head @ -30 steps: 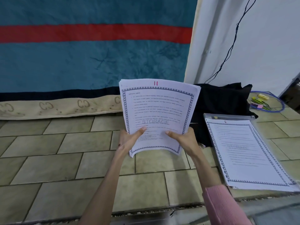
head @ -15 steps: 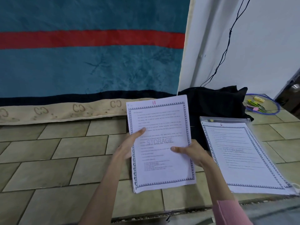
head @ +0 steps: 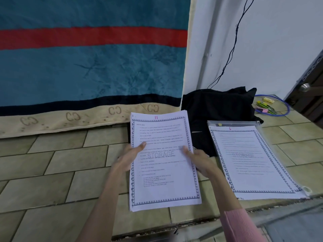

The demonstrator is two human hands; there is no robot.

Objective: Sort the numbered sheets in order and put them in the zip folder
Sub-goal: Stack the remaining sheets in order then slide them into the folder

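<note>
A stack of bordered white sheets (head: 164,180), its top page marked 11 in red and watermarked STORAGE, lies low over the tiled floor in front of me. My left hand (head: 129,158) grips its left edge, thumb on top. My right hand (head: 201,161) holds the right edge, thumb laid across the page. To the right, a second pile (head: 253,163) with a top sheet marked 6 rests on the clear zip folder (head: 234,122), whose upper edge shows above the paper.
A black cloth bag (head: 218,109) sits behind both piles against the white wall. A blue cable loop with small coloured items (head: 269,106) lies at the far right. A teal and red blanket (head: 87,67) hangs along the back. A step edge (head: 192,222) runs near me.
The stack was held upright and fanned a second ago; both hands have brought it down flat and squared, close to the floor. The pile marked 6 has not moved.
</note>
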